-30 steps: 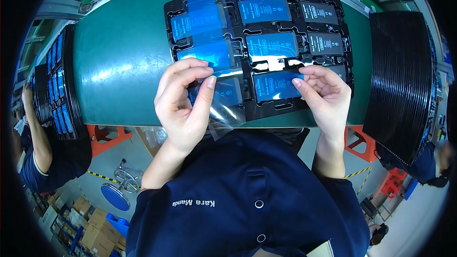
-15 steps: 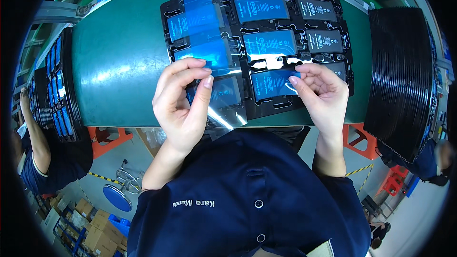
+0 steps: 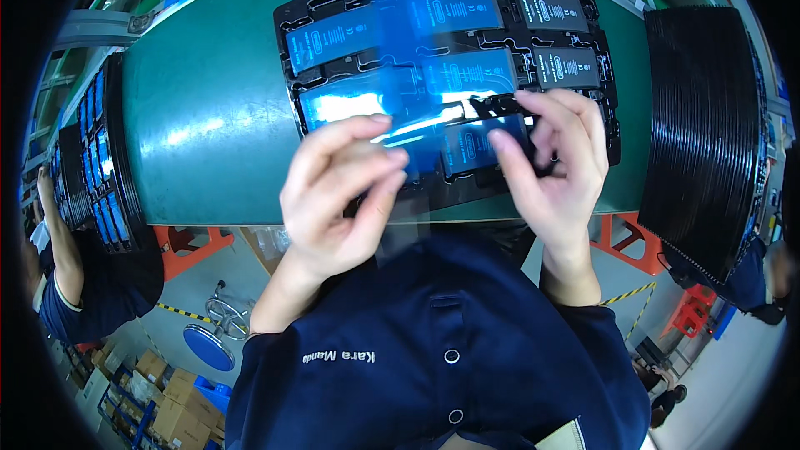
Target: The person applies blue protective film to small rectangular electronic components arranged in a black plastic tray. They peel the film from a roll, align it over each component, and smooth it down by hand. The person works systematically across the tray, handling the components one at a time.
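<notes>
A black molded tray (image 3: 614, 108) holds rows of flat battery packs, with blue film on those at the left and middle. Dark grey packs, such as the upper right pack (image 3: 553, 12), sit bare in the right column. My left hand (image 3: 337, 192) pinches a glossy, see-through blue film strip (image 3: 398, 42) near its lower end. This strip crosses the tray from the far edge, between the left and middle columns, and hides the packs under it. Blurred, my right hand (image 3: 562, 162) hovers by the near middle pack (image 3: 479, 146), thumb and fingers apart, with nothing seen in them.
The tray lies on a green tabletop (image 3: 200, 117). At the right stands a tall stack of black trays (image 3: 696, 133); at the left are more filled trays (image 3: 104, 150), near another person's arm (image 3: 62, 233). Orange stools (image 3: 196, 250) and a round blue stool (image 3: 208, 346) are below.
The film strip has swung right from the left column, with my left hand following it right and slightly nearer. My right thumb and fingers have spread apart from a pinch.
</notes>
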A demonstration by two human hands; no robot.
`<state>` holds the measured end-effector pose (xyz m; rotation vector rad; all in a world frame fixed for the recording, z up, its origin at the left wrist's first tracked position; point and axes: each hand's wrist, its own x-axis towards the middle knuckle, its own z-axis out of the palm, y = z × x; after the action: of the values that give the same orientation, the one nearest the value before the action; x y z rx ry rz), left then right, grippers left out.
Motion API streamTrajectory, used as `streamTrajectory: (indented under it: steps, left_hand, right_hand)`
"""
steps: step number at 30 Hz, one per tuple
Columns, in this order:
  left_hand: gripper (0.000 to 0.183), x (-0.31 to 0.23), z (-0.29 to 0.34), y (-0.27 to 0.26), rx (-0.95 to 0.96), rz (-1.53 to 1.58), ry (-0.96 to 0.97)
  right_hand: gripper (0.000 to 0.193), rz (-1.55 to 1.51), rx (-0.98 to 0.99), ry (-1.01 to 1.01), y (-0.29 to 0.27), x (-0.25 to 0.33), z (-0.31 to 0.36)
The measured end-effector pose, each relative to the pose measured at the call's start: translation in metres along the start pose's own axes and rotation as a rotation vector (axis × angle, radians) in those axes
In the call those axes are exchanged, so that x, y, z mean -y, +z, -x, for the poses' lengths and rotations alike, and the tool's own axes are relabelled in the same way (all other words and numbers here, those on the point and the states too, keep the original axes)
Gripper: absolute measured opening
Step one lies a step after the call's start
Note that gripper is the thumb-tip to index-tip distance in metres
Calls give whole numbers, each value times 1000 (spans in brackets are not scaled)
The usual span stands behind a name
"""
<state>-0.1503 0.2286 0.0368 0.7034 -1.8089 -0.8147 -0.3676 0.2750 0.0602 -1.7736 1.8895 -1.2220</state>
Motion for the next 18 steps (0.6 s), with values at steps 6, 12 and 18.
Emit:
streamTrajectory:
  steps: [6,12,18]
  left_hand:
    - [42,4,2,5,131,194,67]
    - [48,1,-1,5,166,88,-104]
    - [19,-2,-5,-2,209,-71,-88]
  right_hand:
    - [45,-583,235,-14,24,2,-5]
    - [25,-580,321,-117,26,2,-1]
    - [25,-215,219,-294,11,12,-7]
